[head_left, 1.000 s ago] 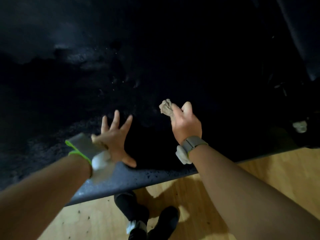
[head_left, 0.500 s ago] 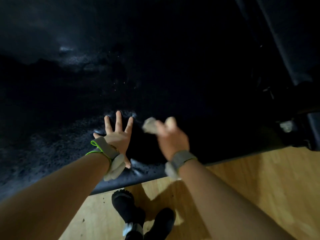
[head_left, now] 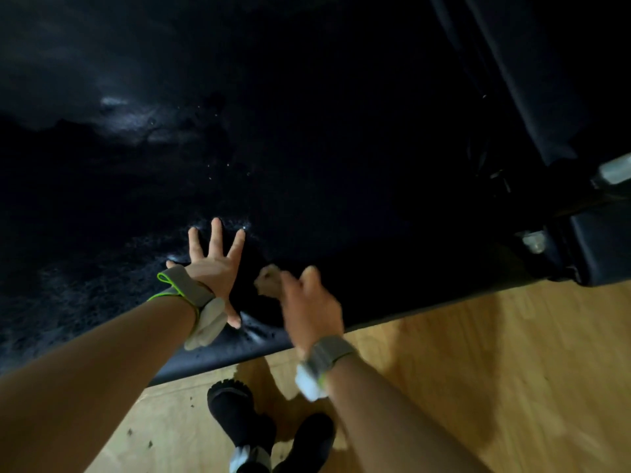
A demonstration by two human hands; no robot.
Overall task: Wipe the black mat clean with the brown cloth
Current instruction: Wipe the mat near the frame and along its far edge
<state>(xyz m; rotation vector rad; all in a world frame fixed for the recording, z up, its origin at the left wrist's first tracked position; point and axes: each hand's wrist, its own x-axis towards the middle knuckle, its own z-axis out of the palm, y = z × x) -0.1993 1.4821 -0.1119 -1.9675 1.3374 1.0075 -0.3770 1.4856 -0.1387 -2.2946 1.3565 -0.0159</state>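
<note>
Left hand lying flat on black mat, fingers splayed wide, holding nothing; right hand, blurred, gripping bunched brown cloth near mat's front edge, just beside left hand; black shoes standing on wooden floor

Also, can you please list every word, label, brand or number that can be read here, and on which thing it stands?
None can be read.
black mat: no print shows.
brown cloth: blurred, no text.
wrist straps: no lettering shows.
shoes: no brand shows.
</note>
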